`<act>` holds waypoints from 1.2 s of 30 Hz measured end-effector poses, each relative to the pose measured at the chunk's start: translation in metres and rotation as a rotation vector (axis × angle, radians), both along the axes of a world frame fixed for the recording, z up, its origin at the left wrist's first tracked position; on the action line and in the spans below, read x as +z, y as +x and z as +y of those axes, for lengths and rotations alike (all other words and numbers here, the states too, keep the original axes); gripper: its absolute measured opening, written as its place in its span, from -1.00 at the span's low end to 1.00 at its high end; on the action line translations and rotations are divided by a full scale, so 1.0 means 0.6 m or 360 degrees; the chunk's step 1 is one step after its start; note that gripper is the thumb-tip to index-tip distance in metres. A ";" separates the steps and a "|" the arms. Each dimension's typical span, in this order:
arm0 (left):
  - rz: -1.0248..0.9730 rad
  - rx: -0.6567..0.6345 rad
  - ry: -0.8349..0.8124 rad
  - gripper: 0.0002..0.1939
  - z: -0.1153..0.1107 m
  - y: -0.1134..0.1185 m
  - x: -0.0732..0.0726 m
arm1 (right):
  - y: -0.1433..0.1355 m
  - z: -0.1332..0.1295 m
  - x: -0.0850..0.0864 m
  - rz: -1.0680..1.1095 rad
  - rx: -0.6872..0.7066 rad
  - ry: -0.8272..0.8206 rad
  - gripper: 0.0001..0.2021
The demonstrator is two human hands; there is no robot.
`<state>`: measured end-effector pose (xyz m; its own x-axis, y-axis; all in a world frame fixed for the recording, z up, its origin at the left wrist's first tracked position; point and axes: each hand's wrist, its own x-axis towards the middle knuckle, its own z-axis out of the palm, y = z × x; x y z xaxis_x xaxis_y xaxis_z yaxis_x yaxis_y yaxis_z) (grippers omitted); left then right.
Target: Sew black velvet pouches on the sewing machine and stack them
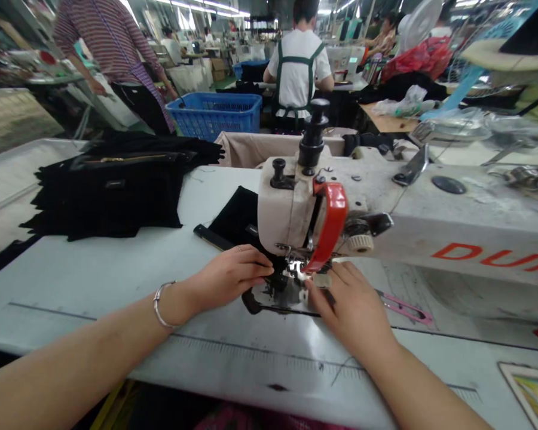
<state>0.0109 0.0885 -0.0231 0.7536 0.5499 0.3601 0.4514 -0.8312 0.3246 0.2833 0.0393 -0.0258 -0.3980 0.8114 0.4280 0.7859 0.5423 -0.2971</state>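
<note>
At the needle area of a white sewing machine (280, 209) with a red finger guard (334, 218), my left hand (233, 275) pinches the edge of a black fabric piece (235, 212). That piece has a small label and a zipper strip along its near side, and part of it lies hidden behind the machine head. My right hand (354, 304) is curled on the other side of the presser foot (296, 269), thumb and fingers drawn together. What those fingertips hold is too small to make out. Pink thread snips (406, 307) lie to the right of this hand.
A stack of black fabric pieces (112, 191) with a zipper sits on the table's left. Behind the table (130, 269) are a fabric-lined bin (242, 149) and a blue crate (215, 113). Co-workers stand or sit further back. The machine arm (452, 209) spans the right.
</note>
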 end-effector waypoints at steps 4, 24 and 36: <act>-0.0100 0.0115 -0.0084 -0.83 -0.030 0.029 -0.005 | -0.005 -0.001 0.000 -0.0049 0.0046 -0.0004 -0.75; -0.0179 0.0164 0.0042 -0.84 -0.032 0.067 -0.007 | -0.026 -0.002 -0.024 0.0239 0.0263 -0.0109 -0.87; -0.0184 0.0337 -0.0044 -0.89 -0.004 0.073 -0.014 | -0.028 0.018 -0.033 0.0157 0.0118 -0.0111 -0.84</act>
<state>0.0544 0.0864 -0.0313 0.5753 0.7020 0.4198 0.5730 -0.7121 0.4056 0.2668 0.0504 -0.0457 -0.4169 0.8105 0.4115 0.7095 0.5731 -0.4101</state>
